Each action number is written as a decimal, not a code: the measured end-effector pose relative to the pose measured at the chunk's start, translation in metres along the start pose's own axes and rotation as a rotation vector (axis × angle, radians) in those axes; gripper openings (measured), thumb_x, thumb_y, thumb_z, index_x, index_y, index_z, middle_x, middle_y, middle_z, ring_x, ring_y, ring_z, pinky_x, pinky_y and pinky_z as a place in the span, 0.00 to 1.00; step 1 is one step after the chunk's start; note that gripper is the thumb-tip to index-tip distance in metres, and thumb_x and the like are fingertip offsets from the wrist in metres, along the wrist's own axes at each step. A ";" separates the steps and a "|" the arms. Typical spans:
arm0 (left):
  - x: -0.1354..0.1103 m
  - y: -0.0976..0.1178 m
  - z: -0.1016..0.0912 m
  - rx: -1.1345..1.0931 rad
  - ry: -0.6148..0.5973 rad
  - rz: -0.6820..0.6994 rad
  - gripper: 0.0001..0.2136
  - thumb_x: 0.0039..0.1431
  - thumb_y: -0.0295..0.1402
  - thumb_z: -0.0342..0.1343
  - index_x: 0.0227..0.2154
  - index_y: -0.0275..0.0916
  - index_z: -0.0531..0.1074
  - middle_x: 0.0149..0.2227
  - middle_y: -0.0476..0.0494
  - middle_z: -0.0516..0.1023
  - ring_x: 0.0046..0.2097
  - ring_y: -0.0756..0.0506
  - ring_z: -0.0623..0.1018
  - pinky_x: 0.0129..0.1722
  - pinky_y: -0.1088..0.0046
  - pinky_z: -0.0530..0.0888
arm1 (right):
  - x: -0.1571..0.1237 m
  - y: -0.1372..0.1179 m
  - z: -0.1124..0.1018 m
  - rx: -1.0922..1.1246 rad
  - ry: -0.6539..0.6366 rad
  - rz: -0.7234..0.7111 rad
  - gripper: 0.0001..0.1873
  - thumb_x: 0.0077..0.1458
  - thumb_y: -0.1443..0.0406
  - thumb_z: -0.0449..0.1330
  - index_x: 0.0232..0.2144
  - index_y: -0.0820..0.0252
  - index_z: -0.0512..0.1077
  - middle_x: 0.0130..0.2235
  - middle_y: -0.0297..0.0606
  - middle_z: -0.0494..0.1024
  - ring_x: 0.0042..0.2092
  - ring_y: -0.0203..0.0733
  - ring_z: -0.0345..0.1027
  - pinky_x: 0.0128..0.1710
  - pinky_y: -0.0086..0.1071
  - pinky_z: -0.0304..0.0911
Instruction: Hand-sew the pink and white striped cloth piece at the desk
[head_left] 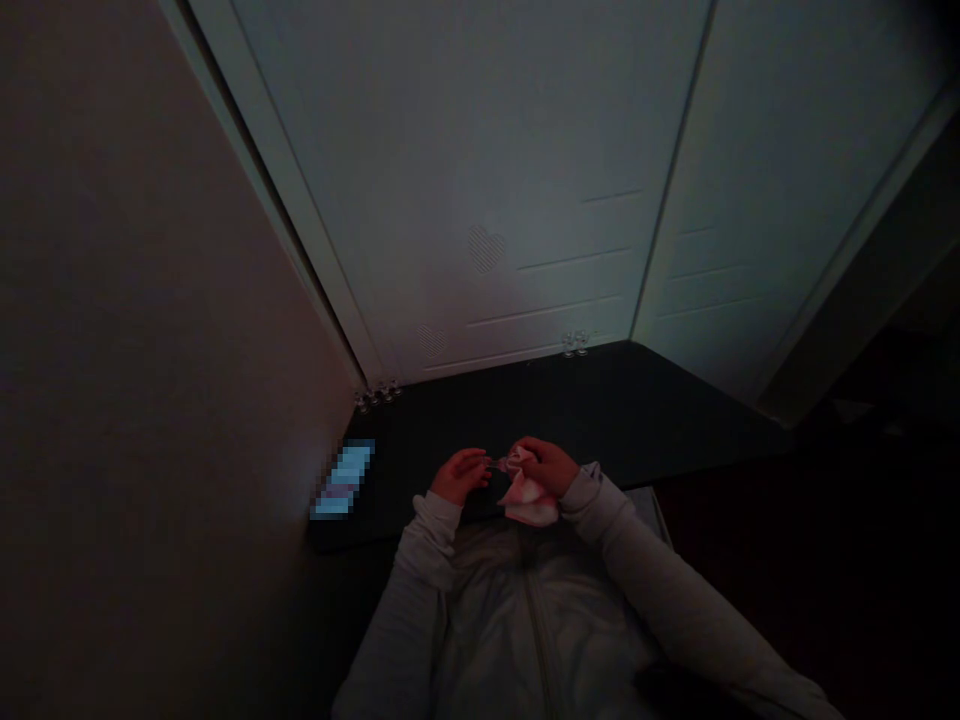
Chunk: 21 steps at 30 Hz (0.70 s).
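My left hand (459,477) is closed, its fingertips pinching one end of a small clear stemmed glass (495,463). The glass lies sideways between my two hands, above the near part of the dark tabletop (450,420). Around its other end my right hand (551,464) presses a pink and white cloth (529,505), which hangs down below the fingers. That end of the glass is hidden by the cloth and the fingers. The dim light leaves the glass's exact shape hard to make out.
Several small clear glasses (378,396) stand at the table's back left corner, and two more clear glasses (575,343) by the back edge. A blurred-out bright screen (345,482) is at the left. White panels (487,150) rise behind; a wall (150,400) borders the left.
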<state>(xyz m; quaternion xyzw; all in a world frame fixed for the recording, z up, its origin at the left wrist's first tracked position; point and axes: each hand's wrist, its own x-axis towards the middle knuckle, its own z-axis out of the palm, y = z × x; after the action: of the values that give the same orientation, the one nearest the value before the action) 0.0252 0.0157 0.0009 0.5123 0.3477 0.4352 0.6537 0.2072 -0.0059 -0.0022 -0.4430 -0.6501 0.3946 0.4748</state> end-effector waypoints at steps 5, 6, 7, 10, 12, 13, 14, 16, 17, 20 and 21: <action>-0.002 0.002 -0.001 -0.016 0.000 0.020 0.17 0.33 0.32 0.62 0.31 0.35 0.67 0.35 0.42 0.73 0.31 0.49 0.73 0.27 0.75 0.69 | 0.000 0.000 0.001 0.015 -0.008 0.003 0.06 0.42 0.66 0.52 0.26 0.63 0.65 0.26 0.32 0.67 0.30 0.34 0.61 0.31 0.27 0.57; -0.002 0.001 -0.001 -0.014 -0.006 0.026 0.17 0.33 0.31 0.62 0.30 0.35 0.68 0.36 0.42 0.73 0.32 0.49 0.73 0.28 0.75 0.69 | 0.000 0.001 0.001 0.020 -0.004 0.000 0.06 0.42 0.67 0.51 0.26 0.63 0.65 0.26 0.32 0.67 0.30 0.34 0.61 0.31 0.27 0.57; -0.002 0.001 -0.002 -0.012 -0.013 0.035 0.16 0.34 0.31 0.61 0.30 0.35 0.68 0.36 0.42 0.73 0.33 0.48 0.73 0.28 0.74 0.69 | 0.000 0.001 0.001 0.021 0.003 -0.006 0.06 0.42 0.68 0.51 0.26 0.63 0.65 0.26 0.32 0.67 0.30 0.34 0.61 0.31 0.27 0.57; 0.000 -0.004 -0.006 -0.010 -0.025 0.085 0.15 0.33 0.28 0.62 0.29 0.34 0.68 0.39 0.41 0.72 0.35 0.48 0.73 0.31 0.73 0.69 | 0.000 0.003 0.001 0.005 0.034 -0.020 0.08 0.40 0.70 0.50 0.27 0.62 0.66 0.28 0.32 0.68 0.32 0.35 0.62 0.33 0.27 0.57; 0.003 -0.007 -0.008 -0.015 -0.023 0.113 0.15 0.30 0.25 0.62 0.28 0.34 0.69 0.38 0.41 0.73 0.36 0.48 0.73 0.36 0.70 0.69 | 0.000 0.004 0.001 -0.002 0.037 -0.020 0.11 0.38 0.72 0.50 0.28 0.62 0.66 0.28 0.32 0.69 0.32 0.35 0.62 0.33 0.27 0.57; 0.003 -0.008 -0.009 -0.019 -0.023 0.117 0.15 0.29 0.24 0.62 0.27 0.34 0.69 0.38 0.42 0.73 0.36 0.48 0.73 0.38 0.69 0.68 | 0.000 0.004 0.001 -0.001 0.034 -0.020 0.11 0.38 0.73 0.50 0.28 0.61 0.66 0.29 0.33 0.69 0.33 0.35 0.62 0.33 0.27 0.57; 0.004 -0.008 -0.010 -0.023 -0.026 0.116 0.15 0.29 0.24 0.63 0.26 0.34 0.69 0.38 0.42 0.73 0.36 0.48 0.73 0.39 0.68 0.67 | 0.000 0.005 0.000 0.005 0.034 -0.022 0.11 0.38 0.73 0.49 0.28 0.62 0.66 0.29 0.33 0.69 0.33 0.35 0.62 0.33 0.27 0.57; 0.005 -0.009 -0.010 -0.028 -0.030 0.108 0.15 0.28 0.23 0.63 0.25 0.34 0.69 0.37 0.43 0.73 0.35 0.48 0.73 0.41 0.67 0.67 | 0.000 0.006 0.000 0.025 0.029 -0.029 0.11 0.38 0.73 0.49 0.28 0.62 0.66 0.29 0.33 0.69 0.33 0.35 0.61 0.33 0.27 0.57; 0.005 -0.008 -0.010 -0.027 -0.030 0.105 0.15 0.28 0.23 0.62 0.25 0.34 0.69 0.37 0.43 0.73 0.35 0.49 0.73 0.41 0.67 0.66 | 0.000 0.007 0.001 0.035 0.031 -0.031 0.11 0.39 0.72 0.49 0.28 0.62 0.66 0.28 0.33 0.69 0.32 0.35 0.61 0.33 0.27 0.57; 0.003 -0.006 -0.009 -0.011 -0.024 0.101 0.15 0.28 0.23 0.62 0.26 0.34 0.69 0.36 0.43 0.74 0.35 0.49 0.73 0.40 0.68 0.67 | 0.001 0.008 0.002 0.044 0.036 -0.034 0.08 0.40 0.71 0.49 0.28 0.62 0.65 0.28 0.32 0.68 0.32 0.34 0.61 0.32 0.27 0.56; 0.003 -0.005 -0.008 -0.004 -0.024 0.097 0.15 0.29 0.23 0.62 0.27 0.34 0.69 0.36 0.43 0.74 0.35 0.49 0.73 0.39 0.69 0.67 | 0.001 0.007 0.002 0.041 0.039 -0.035 0.08 0.41 0.70 0.50 0.27 0.62 0.65 0.27 0.32 0.68 0.31 0.34 0.61 0.32 0.26 0.56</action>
<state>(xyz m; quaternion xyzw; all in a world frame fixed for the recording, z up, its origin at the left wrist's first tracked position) 0.0203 0.0206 -0.0053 0.5324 0.3141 0.4609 0.6368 0.2067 -0.0031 -0.0092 -0.4293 -0.6404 0.3906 0.5030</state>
